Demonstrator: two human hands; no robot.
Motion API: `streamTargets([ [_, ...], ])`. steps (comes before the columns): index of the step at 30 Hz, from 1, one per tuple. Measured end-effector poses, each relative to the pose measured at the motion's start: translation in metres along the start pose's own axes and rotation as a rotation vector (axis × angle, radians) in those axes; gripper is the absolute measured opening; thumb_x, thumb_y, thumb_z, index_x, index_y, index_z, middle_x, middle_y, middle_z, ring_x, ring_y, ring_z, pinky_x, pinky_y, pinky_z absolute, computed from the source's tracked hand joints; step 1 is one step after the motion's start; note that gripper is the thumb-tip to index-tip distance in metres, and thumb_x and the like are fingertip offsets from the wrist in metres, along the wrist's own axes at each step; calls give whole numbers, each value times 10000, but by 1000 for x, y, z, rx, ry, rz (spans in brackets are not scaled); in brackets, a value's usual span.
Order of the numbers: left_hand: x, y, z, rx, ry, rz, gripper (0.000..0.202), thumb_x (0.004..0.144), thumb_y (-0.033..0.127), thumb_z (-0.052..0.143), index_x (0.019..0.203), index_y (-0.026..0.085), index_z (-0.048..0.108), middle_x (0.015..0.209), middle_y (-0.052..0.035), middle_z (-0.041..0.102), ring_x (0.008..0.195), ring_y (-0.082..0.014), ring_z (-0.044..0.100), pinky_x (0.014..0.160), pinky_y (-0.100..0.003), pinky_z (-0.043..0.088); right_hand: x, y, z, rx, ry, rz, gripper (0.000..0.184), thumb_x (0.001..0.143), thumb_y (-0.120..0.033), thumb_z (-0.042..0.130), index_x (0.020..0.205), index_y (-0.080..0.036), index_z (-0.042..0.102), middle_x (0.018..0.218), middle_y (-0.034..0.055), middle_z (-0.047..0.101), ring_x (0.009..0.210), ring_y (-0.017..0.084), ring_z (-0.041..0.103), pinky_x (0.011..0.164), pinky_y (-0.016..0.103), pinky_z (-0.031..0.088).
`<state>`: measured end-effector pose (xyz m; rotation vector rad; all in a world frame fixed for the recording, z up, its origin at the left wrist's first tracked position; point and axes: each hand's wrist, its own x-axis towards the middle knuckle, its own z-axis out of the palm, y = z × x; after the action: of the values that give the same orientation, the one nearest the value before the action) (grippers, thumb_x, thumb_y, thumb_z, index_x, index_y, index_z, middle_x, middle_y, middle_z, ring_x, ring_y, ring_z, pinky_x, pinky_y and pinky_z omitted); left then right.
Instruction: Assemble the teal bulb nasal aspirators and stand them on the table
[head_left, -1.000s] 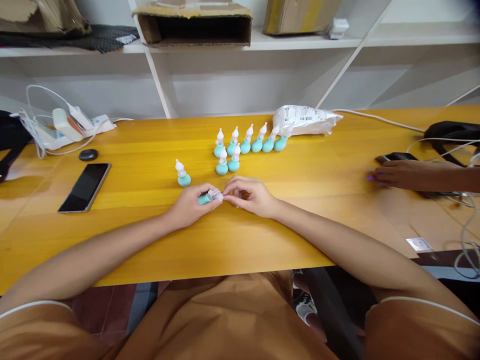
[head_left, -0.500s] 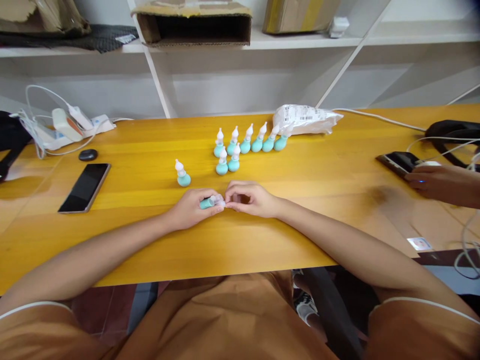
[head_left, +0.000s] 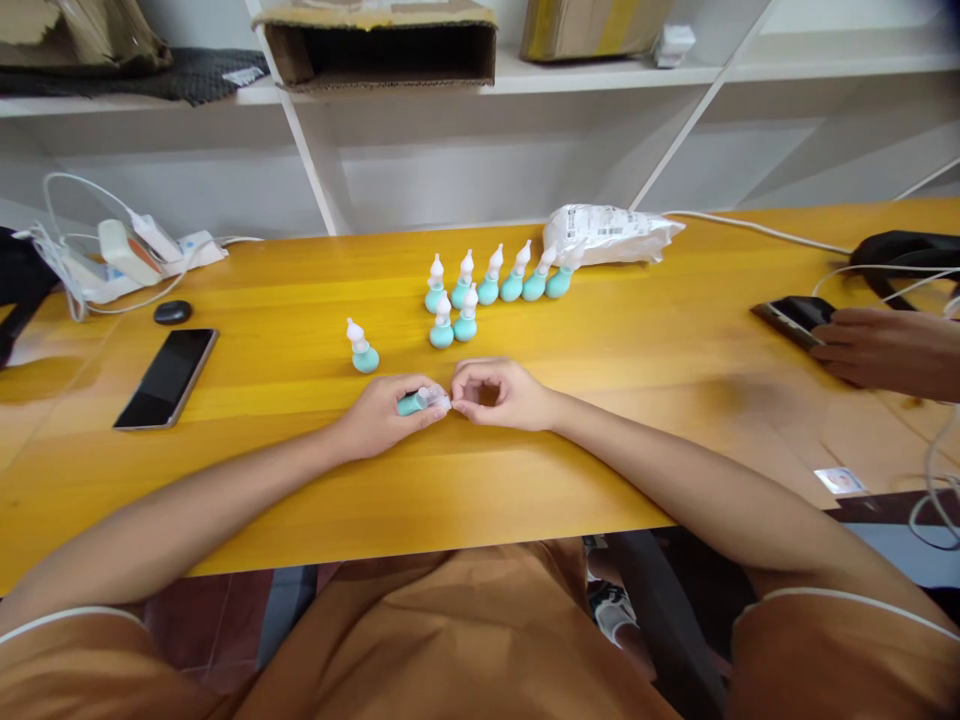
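My left hand point(head_left: 379, 412) is closed round a small teal bulb with a clear white tip point(head_left: 420, 401), held sideways just above the wooden table point(head_left: 300, 480). My right hand point(head_left: 501, 394) pinches the tip end of that same piece with thumb and forefinger. One finished teal bulb with a white nozzle point(head_left: 363, 349) stands alone a little beyond my left hand. Several more of them point(head_left: 487, 285) stand upright in two short rows farther back.
A white plastic bag point(head_left: 607, 234) lies behind the rows. At left lie a black phone point(head_left: 166, 377), a small black oval point(head_left: 172, 312) and a charger with cables point(head_left: 120, 250). Another person's hand point(head_left: 885, 345) rests by a dark phone point(head_left: 795, 317) at right. Shelves hold cardboard boxes.
My hands have stayed together on the teal piece, barely shifting. The other person's hand pulled back to the right, from the open table to beside the dark phone.
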<state>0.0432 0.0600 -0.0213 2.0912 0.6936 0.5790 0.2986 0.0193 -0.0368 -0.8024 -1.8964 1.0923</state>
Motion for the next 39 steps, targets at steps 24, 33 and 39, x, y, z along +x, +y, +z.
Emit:
streamTargets([
  [24, 0, 3, 3, 43, 76, 57, 192, 992, 375, 713, 1027, 190, 752, 1009, -42, 808, 904, -190, 721, 862, -304, 540, -7, -8, -13, -598, -144, -69, 166, 978, -158, 631, 1136, -208, 641, 915, 0, 644, 708, 144, 567, 696, 268, 430],
  [33, 1, 4, 5, 34, 67, -45, 320, 969, 501, 747, 895, 190, 724, 821, 19, 718, 744, -146, 594, 730, -271, 460, -11, -7, 1, -693, -9, -345, 253, 1075, -298, 704, 1294, -226, 600, 1209, 91, 710, 713, 121, 619, 551, 233, 446],
  [39, 1, 3, 4, 33, 54, -75, 346, 967, 517, 741, 866, 189, 706, 782, 32, 681, 728, -140, 571, 717, -262, 451, -8, -2, 7, -721, 92, -406, 203, 1144, -332, 646, 1307, -222, 594, 1190, 93, 738, 715, 124, 660, 594, 250, 526],
])
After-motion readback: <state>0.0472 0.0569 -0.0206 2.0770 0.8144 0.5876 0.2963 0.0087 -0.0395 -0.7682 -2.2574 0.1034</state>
